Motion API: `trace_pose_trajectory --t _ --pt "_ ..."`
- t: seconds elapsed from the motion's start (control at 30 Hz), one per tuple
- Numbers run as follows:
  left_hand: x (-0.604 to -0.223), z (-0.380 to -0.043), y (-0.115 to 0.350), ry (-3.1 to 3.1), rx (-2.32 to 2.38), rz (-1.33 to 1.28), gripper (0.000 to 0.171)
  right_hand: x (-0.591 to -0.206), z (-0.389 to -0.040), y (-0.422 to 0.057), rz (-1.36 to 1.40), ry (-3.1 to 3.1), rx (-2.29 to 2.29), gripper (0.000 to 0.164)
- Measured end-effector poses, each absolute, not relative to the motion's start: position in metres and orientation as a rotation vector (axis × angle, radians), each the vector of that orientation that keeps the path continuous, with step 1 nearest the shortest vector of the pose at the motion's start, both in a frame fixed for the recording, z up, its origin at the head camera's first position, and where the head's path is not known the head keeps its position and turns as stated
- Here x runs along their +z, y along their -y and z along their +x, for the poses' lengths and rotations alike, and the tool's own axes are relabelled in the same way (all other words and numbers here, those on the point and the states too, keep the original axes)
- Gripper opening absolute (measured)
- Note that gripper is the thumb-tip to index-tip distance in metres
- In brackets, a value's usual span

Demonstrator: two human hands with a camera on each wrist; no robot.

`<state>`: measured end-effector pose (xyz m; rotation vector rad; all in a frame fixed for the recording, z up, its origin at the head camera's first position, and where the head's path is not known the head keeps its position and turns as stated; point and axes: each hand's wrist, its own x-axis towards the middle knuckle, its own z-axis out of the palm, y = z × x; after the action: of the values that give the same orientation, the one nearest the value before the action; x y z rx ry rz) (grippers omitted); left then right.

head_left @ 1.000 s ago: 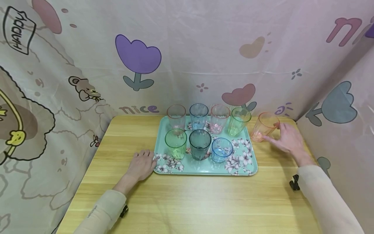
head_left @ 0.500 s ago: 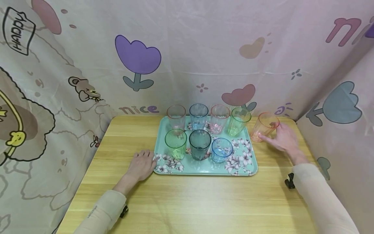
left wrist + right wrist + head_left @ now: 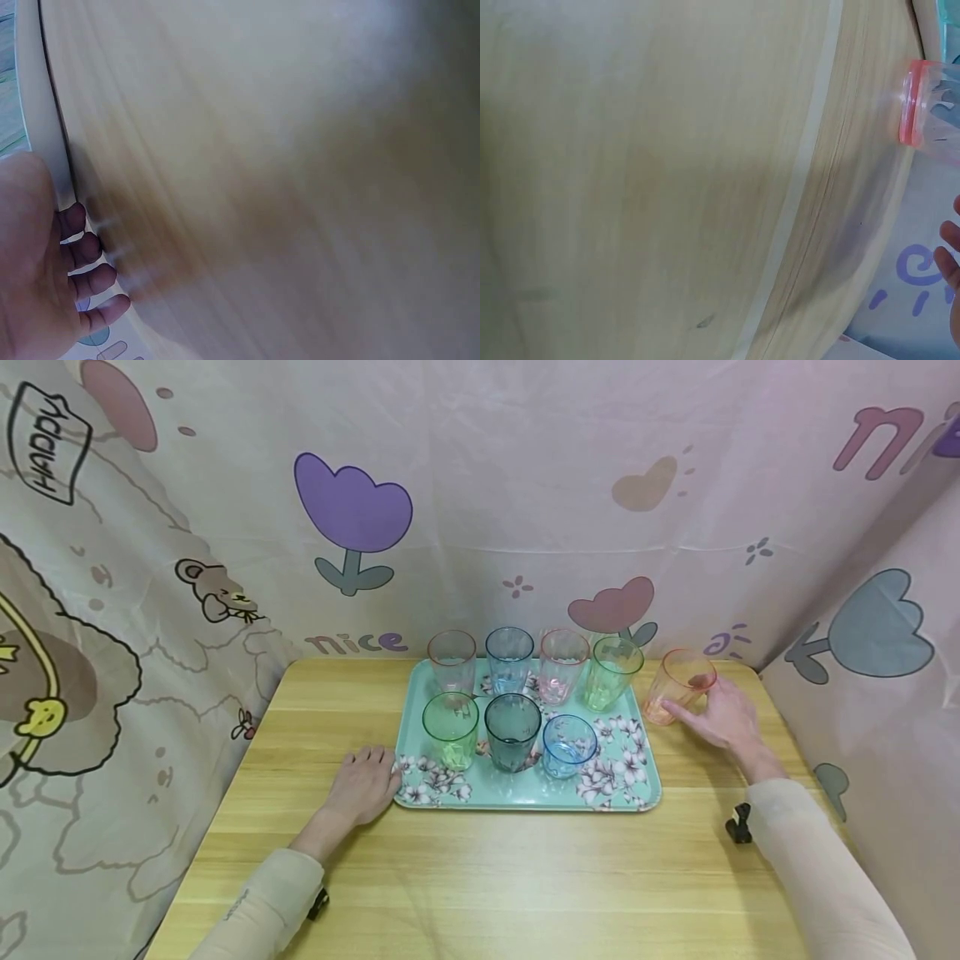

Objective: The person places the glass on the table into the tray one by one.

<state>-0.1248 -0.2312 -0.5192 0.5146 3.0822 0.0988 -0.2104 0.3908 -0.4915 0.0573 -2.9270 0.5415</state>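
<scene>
My right hand (image 3: pixel 726 717) is at an orange-tinted tumbler (image 3: pixel 678 689), which stands on the table just right of the tray. Its thumb crosses the near side, and fingertips show through the far right of the wall. In the right wrist view a gap lies between the visible fingers (image 3: pixel 949 259) and the tumbler's pinkish-red base (image 3: pixel 913 103). My left hand (image 3: pixel 362 787) lies palm down against the left edge of a mint floral tray (image 3: pixel 480 797). Fingers of the left hand (image 3: pixel 94 281) reach over the table in the left wrist view.
On the tray, a back row holds a red-rimmed glass (image 3: pixel 452 664), blue glass (image 3: pixel 510 664), pink glass (image 3: pixel 562 668) and green glass (image 3: pixel 613 675). In front stand a green glass (image 3: pixel 452 731), dark grey glass (image 3: pixel 513 735) and short blue glass (image 3: pixel 569 747). Printed cloth (image 3: pixel 480 510) encloses the table.
My right hand has shifted slightly left, bringing its thumb further across the front of the orange tumbler. The tumbler, tray and left hand stay where they were.
</scene>
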Motion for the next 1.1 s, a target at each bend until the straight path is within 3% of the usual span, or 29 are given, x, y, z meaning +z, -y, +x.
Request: trace_pose_trajectory --t 1.1 --pt "-0.520 -0.125 0.232 -3.088 0.093 0.519 0.035 -0.479 -0.197 -0.395 0.240 2.902 0.360 0.074"
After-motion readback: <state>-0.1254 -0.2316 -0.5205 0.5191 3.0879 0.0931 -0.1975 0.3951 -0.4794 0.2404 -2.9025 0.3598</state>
